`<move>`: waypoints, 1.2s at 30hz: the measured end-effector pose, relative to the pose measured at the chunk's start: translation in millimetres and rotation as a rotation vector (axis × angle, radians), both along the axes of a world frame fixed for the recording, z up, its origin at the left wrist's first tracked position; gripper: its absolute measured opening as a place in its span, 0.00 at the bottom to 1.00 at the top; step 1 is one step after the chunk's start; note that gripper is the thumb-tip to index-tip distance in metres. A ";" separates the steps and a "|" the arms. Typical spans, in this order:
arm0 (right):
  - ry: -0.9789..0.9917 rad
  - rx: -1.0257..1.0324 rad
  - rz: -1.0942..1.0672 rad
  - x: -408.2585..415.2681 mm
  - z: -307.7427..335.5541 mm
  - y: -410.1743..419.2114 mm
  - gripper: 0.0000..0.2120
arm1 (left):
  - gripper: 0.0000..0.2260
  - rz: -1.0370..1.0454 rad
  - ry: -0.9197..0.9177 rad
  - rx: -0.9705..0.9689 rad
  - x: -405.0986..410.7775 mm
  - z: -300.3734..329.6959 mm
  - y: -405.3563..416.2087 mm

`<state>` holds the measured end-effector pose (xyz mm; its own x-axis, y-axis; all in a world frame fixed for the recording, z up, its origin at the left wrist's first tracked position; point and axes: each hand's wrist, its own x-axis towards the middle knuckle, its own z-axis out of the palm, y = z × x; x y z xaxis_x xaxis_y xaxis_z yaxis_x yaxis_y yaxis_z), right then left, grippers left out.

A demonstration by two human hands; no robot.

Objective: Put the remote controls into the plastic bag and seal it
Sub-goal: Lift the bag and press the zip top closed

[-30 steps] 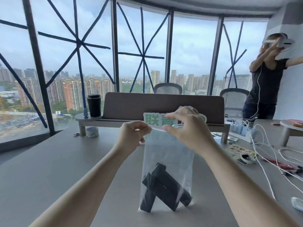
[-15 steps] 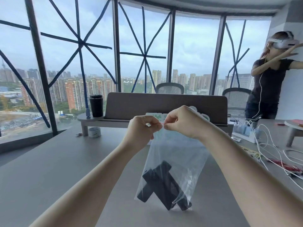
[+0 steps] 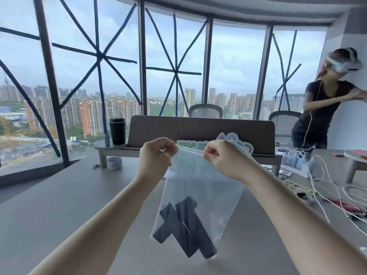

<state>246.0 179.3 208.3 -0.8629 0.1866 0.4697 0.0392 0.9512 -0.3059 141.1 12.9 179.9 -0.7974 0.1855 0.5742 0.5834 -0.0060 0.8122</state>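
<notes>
A clear plastic bag (image 3: pixel 206 187) hangs in the air above the grey table (image 3: pixel 59 211). Black remote controls (image 3: pixel 184 227) lie crossed at its bottom. My left hand (image 3: pixel 155 155) pinches the left end of the bag's red-lined top strip. My right hand (image 3: pixel 224 157) pinches the strip further right. The strip is stretched taut between the two hands. The bag's lower corner hovers just over the table.
A brown desk shelf (image 3: pixel 200 133) stands behind the bag with a black cup (image 3: pixel 117 131) on its left end and a tape roll (image 3: pixel 114 163) below. White cables (image 3: pixel 321 187) and chargers sprawl at the right. A person wearing a headset (image 3: pixel 325 108) stands at the far right.
My hands, pinched close together on the bag's top half a second ago, have moved apart along the strip. The bag has tilted and its remotes have shifted.
</notes>
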 end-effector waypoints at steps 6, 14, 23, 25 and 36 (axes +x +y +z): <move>0.014 0.032 -0.018 7.1 -6.3 7.3 0.08 | 0.04 0.094 -0.010 0.082 -17.2 2.1 -24.2; 0.016 0.096 -0.007 10.6 -5.4 3.1 0.08 | 0.07 0.143 -0.066 0.159 -31.4 3.2 -57.3; 0.157 0.099 0.005 -29.2 -2.9 -24.6 0.10 | 0.10 0.142 -0.137 0.162 -69.0 -12.0 -88.3; 0.172 0.069 -0.019 -68.9 -13.6 -26.3 0.10 | 0.10 0.180 -0.187 0.116 -92.1 -21.9 -93.2; 0.294 -0.183 0.090 -248.0 -25.8 -71.5 0.09 | 0.07 0.203 -0.301 0.268 -254.8 -19.5 -138.9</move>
